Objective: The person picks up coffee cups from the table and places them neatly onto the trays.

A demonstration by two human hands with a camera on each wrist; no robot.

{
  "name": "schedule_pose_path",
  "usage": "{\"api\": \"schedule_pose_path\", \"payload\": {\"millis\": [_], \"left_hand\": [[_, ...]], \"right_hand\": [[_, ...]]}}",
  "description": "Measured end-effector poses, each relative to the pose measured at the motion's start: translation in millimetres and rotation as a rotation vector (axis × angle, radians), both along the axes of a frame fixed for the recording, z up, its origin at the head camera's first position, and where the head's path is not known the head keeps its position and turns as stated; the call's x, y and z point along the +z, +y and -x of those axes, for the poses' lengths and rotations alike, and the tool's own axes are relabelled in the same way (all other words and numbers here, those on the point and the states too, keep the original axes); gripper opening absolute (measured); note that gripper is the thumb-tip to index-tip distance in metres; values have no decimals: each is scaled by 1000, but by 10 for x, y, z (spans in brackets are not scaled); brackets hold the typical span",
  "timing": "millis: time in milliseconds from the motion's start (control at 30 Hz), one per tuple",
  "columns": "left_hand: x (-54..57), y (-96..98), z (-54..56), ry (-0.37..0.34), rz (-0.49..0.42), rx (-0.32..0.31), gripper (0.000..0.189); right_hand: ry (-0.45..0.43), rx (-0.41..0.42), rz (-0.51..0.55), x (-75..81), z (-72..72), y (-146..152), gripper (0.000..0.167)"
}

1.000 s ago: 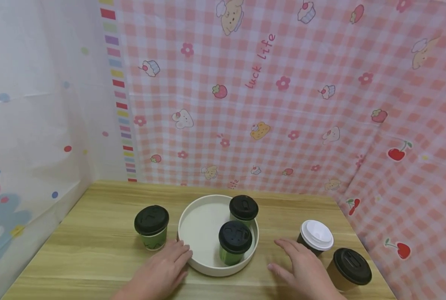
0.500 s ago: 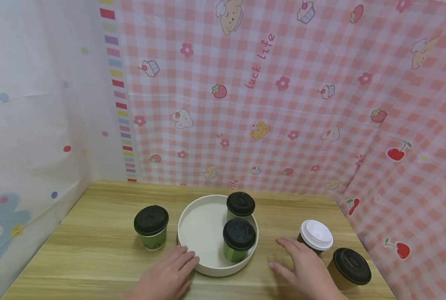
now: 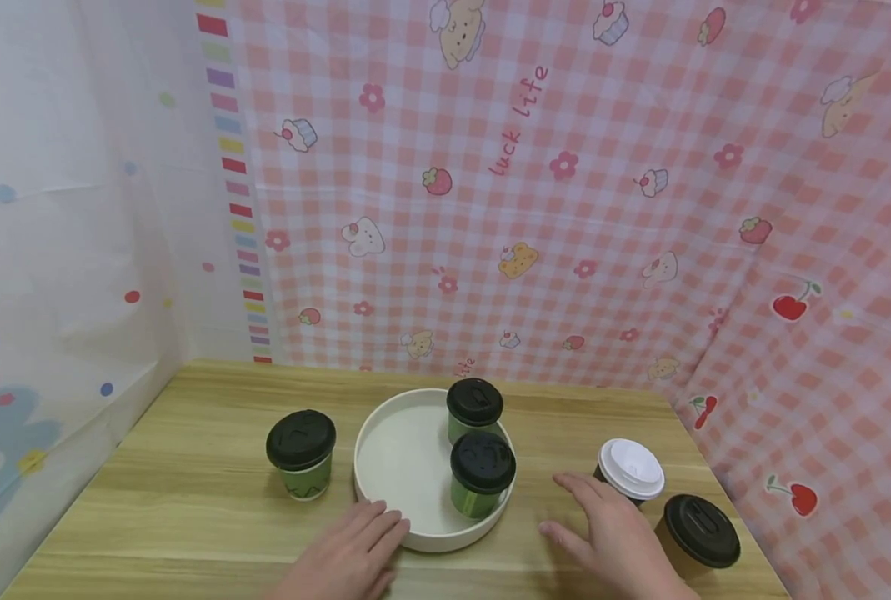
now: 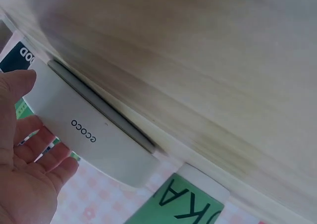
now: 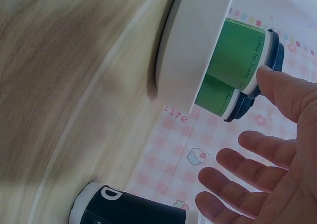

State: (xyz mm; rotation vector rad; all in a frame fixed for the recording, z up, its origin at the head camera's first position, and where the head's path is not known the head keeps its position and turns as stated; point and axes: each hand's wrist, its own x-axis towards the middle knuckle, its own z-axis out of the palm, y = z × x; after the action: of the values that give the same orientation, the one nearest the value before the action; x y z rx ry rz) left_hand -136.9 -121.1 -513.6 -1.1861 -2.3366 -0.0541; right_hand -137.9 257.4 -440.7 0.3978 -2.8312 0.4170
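Observation:
A round white tray (image 3: 393, 467) sits on the wooden table, bearing two green paper cups with black lids, a front cup (image 3: 483, 464) and a rear cup (image 3: 474, 403). Relaxed fingers of my left hand (image 3: 355, 554) touch the tray's front-left rim. In the left wrist view, those fingers lie along the upper edge of the tray wall (image 4: 99, 130), thumb apart. My right hand (image 3: 608, 529), fingers spread and holding nothing, hovers right of the tray beside a dark cup with a white lid (image 3: 631, 469). The right wrist view shows its thumb (image 5: 282, 87) overlapping a green cup's lid; contact is unclear.
Left of the tray stands another green cup with a black lid (image 3: 301, 446). A brown cup with a black lid (image 3: 700, 533) is at the right, close to my right wrist. Patterned cloth (image 3: 490, 208) hangs behind and at both sides of the table.
My left hand has slid rightward along the front rim. Both cups on the tray have swung counterclockwise, the front one rightward and back, the rear one leftward. The right hand has hardly moved.

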Motion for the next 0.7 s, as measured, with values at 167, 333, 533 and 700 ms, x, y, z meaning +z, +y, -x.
{"api": "schedule_pose_path", "payload": {"millis": [167, 333, 533, 700], "left_hand": [[6, 63, -2, 52, 14, -10, 64], [7, 131, 7, 64, 34, -31, 65], [-33, 250, 14, 135, 13, -42, 68], [-38, 349, 6, 131, 27, -39, 67]], "right_hand": [[37, 8, -9, 1, 8, 27, 58], [92, 18, -20, -3, 9, 51, 59], [109, 16, -32, 19, 6, 73, 59], [113, 14, -33, 41, -4, 97, 59]]}}
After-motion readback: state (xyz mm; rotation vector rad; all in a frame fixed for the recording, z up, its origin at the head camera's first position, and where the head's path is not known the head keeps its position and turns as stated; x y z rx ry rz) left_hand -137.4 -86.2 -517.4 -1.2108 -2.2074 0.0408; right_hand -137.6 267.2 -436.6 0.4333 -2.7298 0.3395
